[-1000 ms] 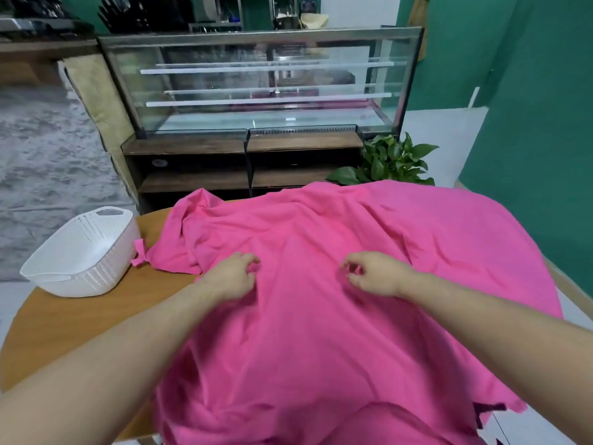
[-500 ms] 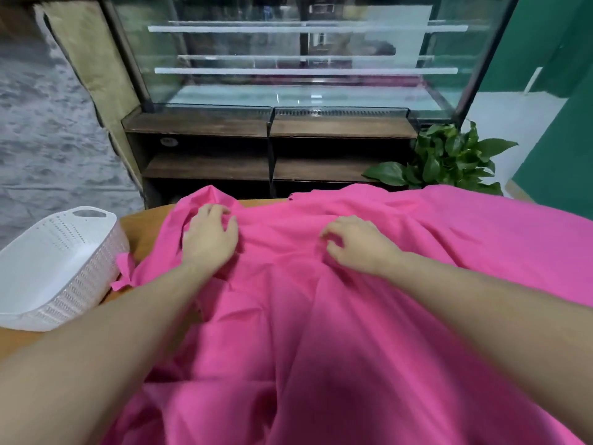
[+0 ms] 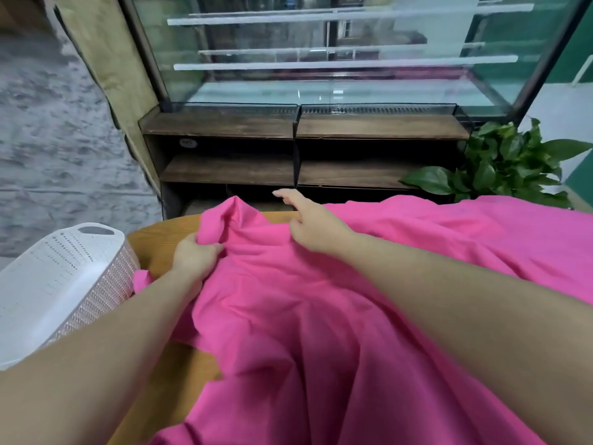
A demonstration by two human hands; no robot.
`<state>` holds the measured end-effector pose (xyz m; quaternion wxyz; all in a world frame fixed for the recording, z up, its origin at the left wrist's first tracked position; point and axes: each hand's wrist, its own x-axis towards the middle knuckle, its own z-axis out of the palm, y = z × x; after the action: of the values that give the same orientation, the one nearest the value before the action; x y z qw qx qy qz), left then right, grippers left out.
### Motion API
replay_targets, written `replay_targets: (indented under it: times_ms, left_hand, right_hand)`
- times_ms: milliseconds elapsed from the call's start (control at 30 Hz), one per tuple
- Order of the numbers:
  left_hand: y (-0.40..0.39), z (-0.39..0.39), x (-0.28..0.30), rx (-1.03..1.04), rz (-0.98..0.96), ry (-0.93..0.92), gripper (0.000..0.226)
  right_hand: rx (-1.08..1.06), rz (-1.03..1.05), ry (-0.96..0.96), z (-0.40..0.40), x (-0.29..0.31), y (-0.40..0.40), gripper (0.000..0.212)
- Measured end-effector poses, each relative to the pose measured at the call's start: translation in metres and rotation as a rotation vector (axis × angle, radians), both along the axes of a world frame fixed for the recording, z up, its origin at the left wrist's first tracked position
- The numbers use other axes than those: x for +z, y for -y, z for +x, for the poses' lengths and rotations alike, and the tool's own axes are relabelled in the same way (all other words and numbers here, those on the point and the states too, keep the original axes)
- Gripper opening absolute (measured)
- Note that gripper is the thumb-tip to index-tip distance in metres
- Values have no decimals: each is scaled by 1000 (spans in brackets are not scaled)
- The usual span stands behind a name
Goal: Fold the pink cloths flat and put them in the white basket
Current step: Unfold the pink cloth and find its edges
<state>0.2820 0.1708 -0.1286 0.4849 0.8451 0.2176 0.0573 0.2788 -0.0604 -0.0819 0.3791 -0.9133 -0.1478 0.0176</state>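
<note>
Gathering the far edge of the pink cloth before a first fold.

Still at the start, by the look of it: spread loose and rumpled over the wooden table, nothing folded, nothing seen in the white basket just left of the cloth. Left hand curled around a bunched ridge at the cloth's far-left corner; right hand resting on the cloth's far edge, fingers loosely spread, no clear hold. Next, probably: find two corners, lift, shake flat, bring edge to edge. Bright pink, thin, softly creased, draping over the table's right and near sides.
</note>
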Motion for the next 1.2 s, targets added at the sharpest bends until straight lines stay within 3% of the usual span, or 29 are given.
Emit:
replay_targets:
  times_ms: [67,233,367,467,567,633,733,800,900,1000,1033,1100,1200]
  left_hand:
    - [5,-5,-3,-106,126,107,6]
    - [13,-22,-8,-509,577,538,20]
    - [14,-27,0,-802,846,830,26]
    - [5,-26,2,-823,936,877,32]
    - [0,-24,7,-768,934,822,37]
    - [-1,-17,13,-720,930,707,48]
    - [-2,5,21,-637,967,526,78]
    - [-1,22,30,-551,991,451,94]
    - [2,43,42,-455,978,308,110]
    - [-1,47,37,-445,808,207,101]
    - [1,43,32,-444,746,181,91]
    - [13,30,17,-446,696,78,70]
    - [28,9,-12,-481,736,-124,66]
  right_hand:
    - [-55,60,-28,7,2,-10,70]
    - [-49,175,-60,28,2,-23,63]
    - [83,274,-325,34,6,-19,96]
    - [253,135,-496,34,17,-6,67]
    - [307,-189,-346,38,22,-5,17]
    - [224,-295,-150,49,25,-7,19]
    - [20,-278,74,71,31,-14,9]
    - [-105,-140,169,82,40,-25,18]
    - [-205,143,133,96,51,-45,40]
    - [-187,242,-43,102,38,-59,94]
    - [-176,241,-57,101,30,-61,103]
    - [-147,193,-45,95,18,-58,100]
    - [-120,-95,-84,84,3,-47,80]
